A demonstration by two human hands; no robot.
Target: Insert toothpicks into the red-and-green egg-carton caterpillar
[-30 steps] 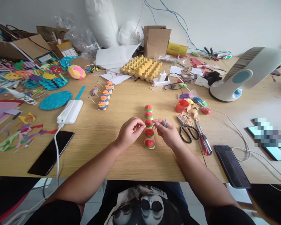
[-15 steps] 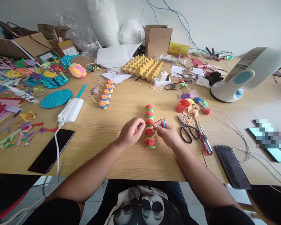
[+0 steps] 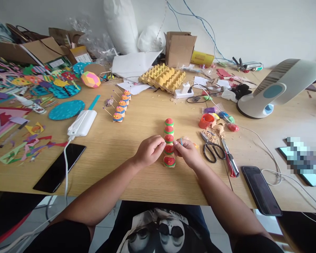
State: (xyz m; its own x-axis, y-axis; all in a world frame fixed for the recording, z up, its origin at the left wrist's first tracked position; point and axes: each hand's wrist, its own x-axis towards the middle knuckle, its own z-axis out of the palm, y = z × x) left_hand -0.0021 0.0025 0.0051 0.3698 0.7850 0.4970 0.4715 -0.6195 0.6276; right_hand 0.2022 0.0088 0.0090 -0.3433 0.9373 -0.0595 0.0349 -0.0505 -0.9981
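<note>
In front of me an egg-carton strip (image 3: 169, 129) stands lengthwise, its several bumps covered in red clay with green bands. The nearest bump carries small face details. My left hand (image 3: 150, 151) is curled at the strip's left side, thumb and forefinger pinched together; whether anything is between them is hidden. On the right side, my right hand (image 3: 187, 153) grips a thin blue stick (image 3: 181, 141), with its fingertips close to the second-nearest bump. Up to the left sits another egg-carton strip (image 3: 122, 106), orange and blue, with pins stuck out of its side.
Black-handled scissors (image 3: 212, 151), a red utility knife (image 3: 231, 161) and a red cup (image 3: 206, 121) lie right of my hands, near wood shavings and clay packs. Phones lie at both sides. A white lamp-like device (image 3: 268, 88) stands far right; yellow egg trays (image 3: 162, 78) are behind.
My right hand has turned slightly, and the blue stick shows shorter and lower. Something pale orange shows behind that hand. The whole view has shifted a little; the strip stays between my hands.
</note>
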